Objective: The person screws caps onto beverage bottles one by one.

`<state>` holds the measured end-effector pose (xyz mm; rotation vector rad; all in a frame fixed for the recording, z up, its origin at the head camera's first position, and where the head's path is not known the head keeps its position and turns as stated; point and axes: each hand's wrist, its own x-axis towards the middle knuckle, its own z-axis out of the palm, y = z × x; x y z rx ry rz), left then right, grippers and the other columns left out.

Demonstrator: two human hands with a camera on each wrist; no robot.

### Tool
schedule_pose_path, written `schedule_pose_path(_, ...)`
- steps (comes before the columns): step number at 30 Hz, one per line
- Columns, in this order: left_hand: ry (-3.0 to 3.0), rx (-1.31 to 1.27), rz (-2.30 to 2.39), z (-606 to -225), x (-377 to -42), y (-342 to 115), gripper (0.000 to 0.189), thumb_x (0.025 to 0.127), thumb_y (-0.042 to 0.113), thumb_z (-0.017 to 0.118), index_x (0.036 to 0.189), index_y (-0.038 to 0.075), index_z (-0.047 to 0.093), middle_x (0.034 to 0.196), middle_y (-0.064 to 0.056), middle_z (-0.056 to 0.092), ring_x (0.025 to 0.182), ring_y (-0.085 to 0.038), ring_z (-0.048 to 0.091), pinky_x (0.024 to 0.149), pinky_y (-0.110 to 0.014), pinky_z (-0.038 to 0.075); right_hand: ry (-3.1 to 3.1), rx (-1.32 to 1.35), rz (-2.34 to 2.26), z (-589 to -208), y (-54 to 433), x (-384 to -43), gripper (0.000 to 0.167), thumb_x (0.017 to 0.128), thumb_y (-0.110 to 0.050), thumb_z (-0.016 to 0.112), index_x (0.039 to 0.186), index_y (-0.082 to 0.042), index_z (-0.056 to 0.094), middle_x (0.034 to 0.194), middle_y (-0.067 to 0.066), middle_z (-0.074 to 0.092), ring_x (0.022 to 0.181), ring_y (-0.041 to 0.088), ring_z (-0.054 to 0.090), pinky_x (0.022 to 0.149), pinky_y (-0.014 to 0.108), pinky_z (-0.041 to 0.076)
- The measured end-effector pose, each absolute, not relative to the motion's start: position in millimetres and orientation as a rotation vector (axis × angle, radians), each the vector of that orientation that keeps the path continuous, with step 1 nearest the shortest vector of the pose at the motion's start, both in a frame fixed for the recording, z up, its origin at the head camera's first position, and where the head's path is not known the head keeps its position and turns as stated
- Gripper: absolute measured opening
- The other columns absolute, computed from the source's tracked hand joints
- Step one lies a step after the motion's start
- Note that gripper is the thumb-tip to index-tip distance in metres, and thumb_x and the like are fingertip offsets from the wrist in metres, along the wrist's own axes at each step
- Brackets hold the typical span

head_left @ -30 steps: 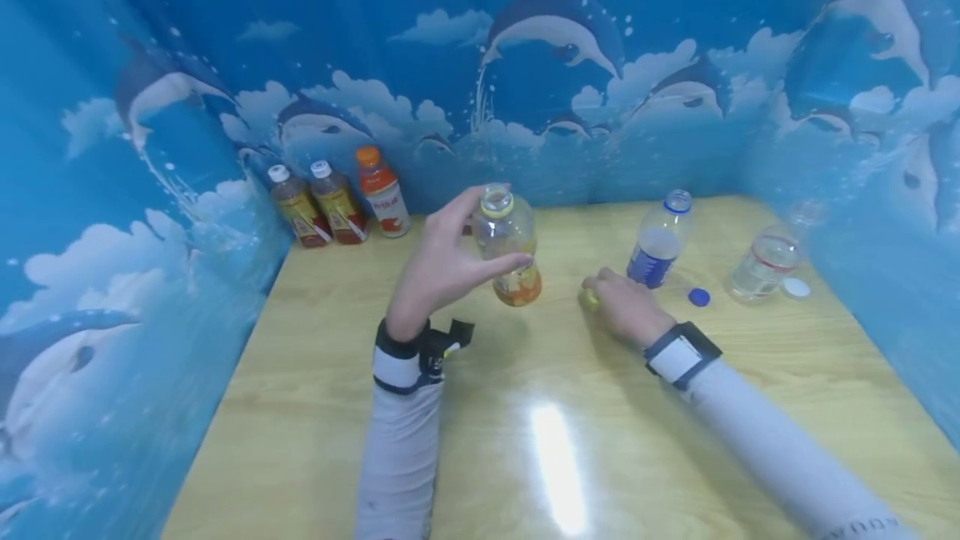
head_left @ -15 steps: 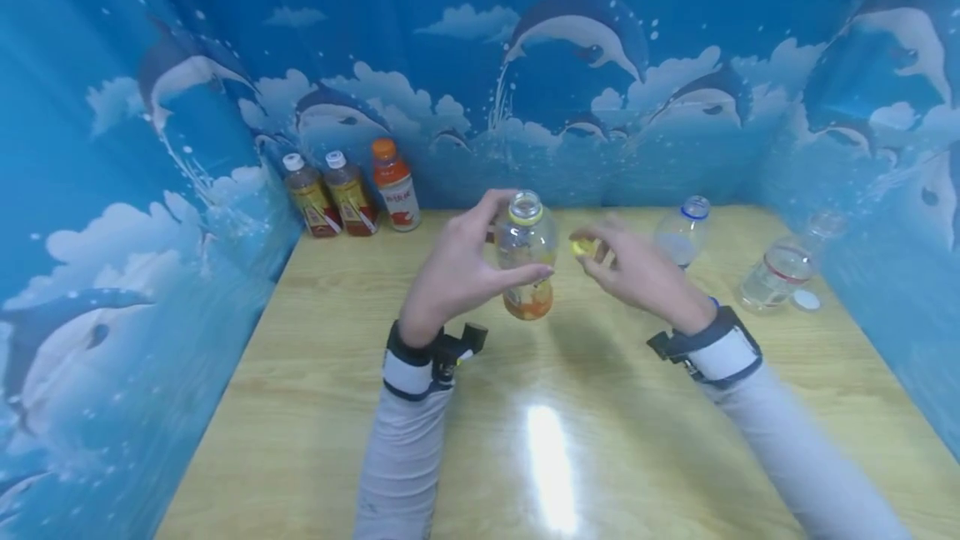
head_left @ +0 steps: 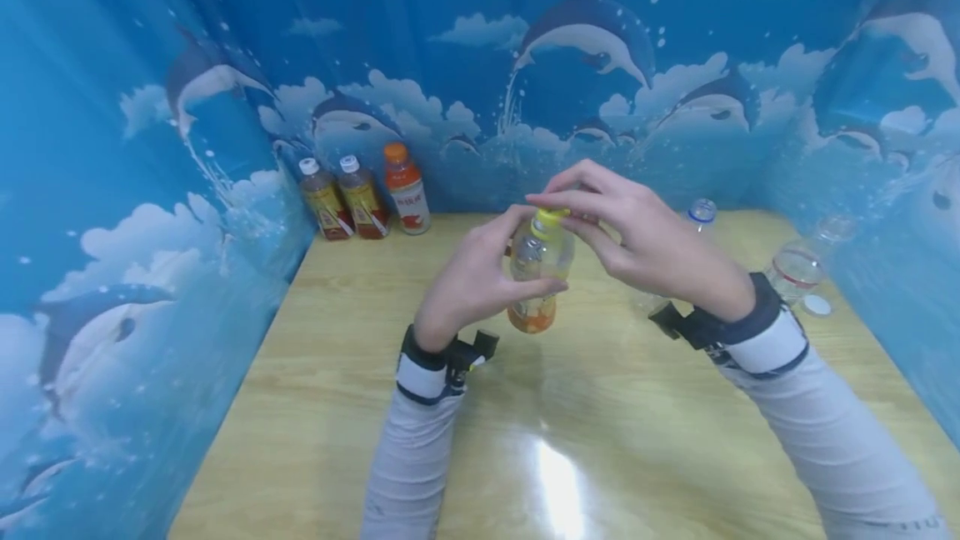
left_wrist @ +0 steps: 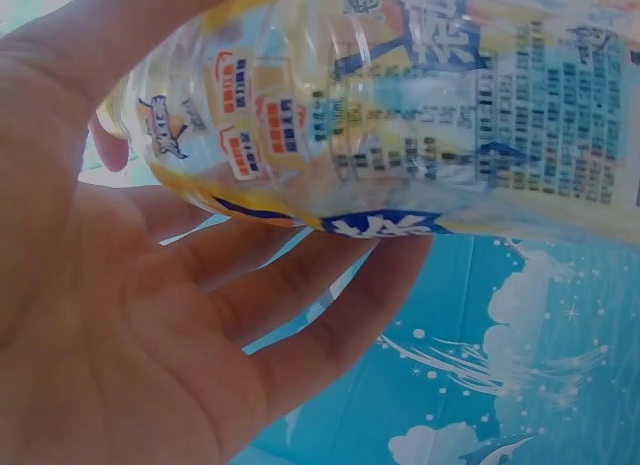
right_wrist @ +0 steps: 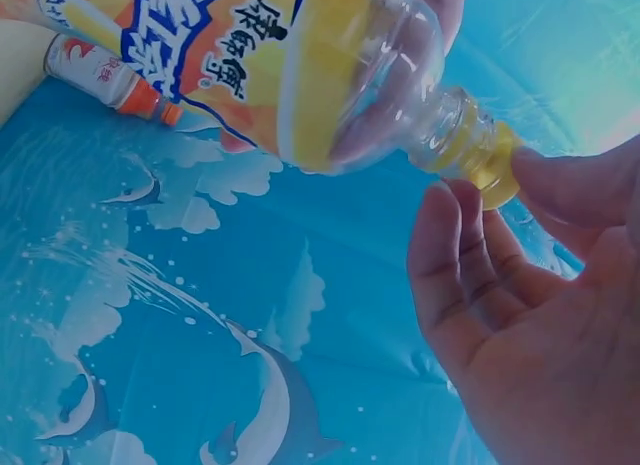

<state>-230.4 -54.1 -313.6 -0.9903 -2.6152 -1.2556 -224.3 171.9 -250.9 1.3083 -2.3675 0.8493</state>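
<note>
My left hand [head_left: 476, 277] grips a clear plastic bottle [head_left: 534, 317] around its body, thumb across the front. Its label [left_wrist: 430, 95] is yellow and orange with blue and white lettering. At the mouth of that bottle is a yellow cap [right_wrist: 495, 165], which my right hand [head_left: 637, 232] pinches between thumb and fingertips. The right wrist view shows the cap at the end of the neck; whether its thread has caught I cannot tell.
Two brown tea bottles [head_left: 327, 205] with white caps and an orange-capped bottle [head_left: 408, 194] stand at the back left. At the right are an uncapped blue-ringed bottle [head_left: 702, 212], partly hidden, a clear bottle [head_left: 797, 272] and a white cap [head_left: 817, 304].
My right hand has picked the yellow cap up from the table and brought it left and up onto the bottle's mouth. The left hand keeps its grip on the bottle.
</note>
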Motion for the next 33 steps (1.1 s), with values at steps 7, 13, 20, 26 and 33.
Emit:
schedule_pose_path(7,-2.639,-0.981,-1.270,-316,-229,-52,0.079,0.082,0.039,0.085,0.147,0.017,0.045,0.125,-0.002,0.064,0.106,-0.012,0.064,0.083,-0.028,0.058,-2.414,1.240,0.839,-257,170,-227,0.030,0.096,-0.007,0.069,0.126,-0.008,0.069,0.117,0.001,0.063,0.098,0.011,0.061,0.077,0.027,0.057)
schedule_pose_path(13,-2.659,-0.966,-1.251,-315,-230,-51,0.078,0.081,0.043,0.085,0.144,0.017,0.048,0.124,-0.004,0.065,0.104,-0.014,0.064,0.081,-0.030,0.058,-2.485,1.023,0.808,-261,165,-226,0.028,0.092,-0.028,0.077,0.111,-0.011,0.067,0.099,-0.002,0.061,0.085,0.012,0.056,0.069,0.030,0.052)
schedule_pose_path(20,-2.647,-0.976,-1.244,-313,-230,-52,0.080,0.082,0.042,0.085,0.146,0.015,0.045,0.126,-0.001,0.064,0.108,-0.012,0.064,0.087,-0.031,0.058,-2.566,1.141,0.871,-253,176,-227,0.059,0.093,-0.025,0.076,0.147,-0.018,0.051,0.129,-0.002,0.063,0.104,0.011,0.061,0.079,0.034,0.056)
schedule_pose_path(26,-2.657,-1.003,-1.263,-311,-231,-51,0.083,0.082,0.041,0.085,0.149,0.017,0.043,0.130,-0.001,0.063,0.112,-0.013,0.064,0.089,-0.031,0.058,-2.468,1.316,0.837,-249,179,-230,0.043,0.095,-0.003,0.068,0.137,-0.012,0.063,0.126,0.001,0.064,0.110,0.015,0.062,0.086,0.036,0.057)
schedule_pose_path(33,-2.705,-0.987,-1.233,-313,-231,-48,0.076,0.082,0.046,0.084,0.144,0.019,0.048,0.127,0.004,0.064,0.110,-0.008,0.063,0.088,-0.028,0.057,-2.620,1.043,0.766,-252,173,-227,0.045,0.086,-0.039,0.081,0.123,-0.019,0.066,0.107,-0.007,0.062,0.091,0.009,0.056,0.072,0.031,0.051)
